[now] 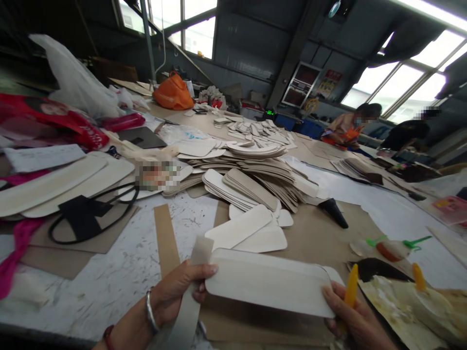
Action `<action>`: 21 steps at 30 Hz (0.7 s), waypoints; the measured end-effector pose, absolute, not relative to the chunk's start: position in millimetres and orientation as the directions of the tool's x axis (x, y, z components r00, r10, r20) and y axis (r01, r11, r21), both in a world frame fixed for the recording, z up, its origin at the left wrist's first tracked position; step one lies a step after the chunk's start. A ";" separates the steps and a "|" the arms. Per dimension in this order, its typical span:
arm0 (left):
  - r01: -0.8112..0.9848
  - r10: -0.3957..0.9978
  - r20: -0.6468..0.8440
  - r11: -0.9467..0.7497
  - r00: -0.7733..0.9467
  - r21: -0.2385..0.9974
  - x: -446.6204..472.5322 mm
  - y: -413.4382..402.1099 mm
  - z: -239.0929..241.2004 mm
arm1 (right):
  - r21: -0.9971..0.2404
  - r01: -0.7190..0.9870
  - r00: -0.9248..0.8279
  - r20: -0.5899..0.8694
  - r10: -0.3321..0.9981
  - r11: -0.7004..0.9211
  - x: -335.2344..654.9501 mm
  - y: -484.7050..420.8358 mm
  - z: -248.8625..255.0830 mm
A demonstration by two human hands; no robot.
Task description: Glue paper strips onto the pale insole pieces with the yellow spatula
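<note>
The left fingers (204,271) pinch a grey strip (202,250) and the left end of a white board (270,282); the right fingers (336,301) hold its right end and a yellow nozzle (351,286). Stacked boards (250,188) crowd beyond both; white desk (124,274) stretches leftward.

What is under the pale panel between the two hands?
A brown sheet shows below the lower edge of the pale panel; whatever it covers directly cannot be seen.
</note>
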State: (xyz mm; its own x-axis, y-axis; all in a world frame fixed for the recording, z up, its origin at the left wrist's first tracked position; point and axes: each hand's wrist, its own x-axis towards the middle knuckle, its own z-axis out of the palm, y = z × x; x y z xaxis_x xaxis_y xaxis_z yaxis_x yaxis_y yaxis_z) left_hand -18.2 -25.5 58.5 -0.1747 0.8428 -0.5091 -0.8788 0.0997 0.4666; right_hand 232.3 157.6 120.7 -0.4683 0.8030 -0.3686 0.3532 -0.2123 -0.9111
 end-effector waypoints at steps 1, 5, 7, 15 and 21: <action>-0.889 0.841 -0.513 0.094 -0.171 0.449 -20.3 -25.3 59.4 | -0.912 0.347 -0.490 -0.376 0.787 -0.220 227.4 159.7 122.7; -0.877 0.807 -0.545 0.072 -0.229 0.475 -32.4 -21.8 64.8 | -0.923 0.330 -0.548 -0.358 0.756 -0.198 202.5 173.6 131.5; -0.854 0.762 -0.578 0.064 -0.292 0.516 -39.2 -17.8 67.5 | -0.940 0.306 -0.539 -0.303 0.786 -0.153 190.3 180.6 135.5; -0.792 0.603 -0.655 0.063 -0.455 0.608 -49.0 -4.5 66.3 | -0.951 0.308 -0.441 -0.172 0.881 -0.031 186.3 183.3 133.7; -0.789 0.578 -0.680 0.097 -0.452 0.607 -43.8 -9.2 69.2 | -0.736 0.560 -0.551 0.010 0.834 0.379 190.0 145.6 190.9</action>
State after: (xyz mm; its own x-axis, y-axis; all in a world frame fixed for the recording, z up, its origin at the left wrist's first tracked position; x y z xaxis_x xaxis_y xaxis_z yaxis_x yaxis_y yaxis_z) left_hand -43.8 -9.2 69.2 -0.4517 0.5778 -0.6797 -0.7887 0.0974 0.6070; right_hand 190.0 145.6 190.9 -0.5512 0.8343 0.0100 0.5605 0.3791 -0.7363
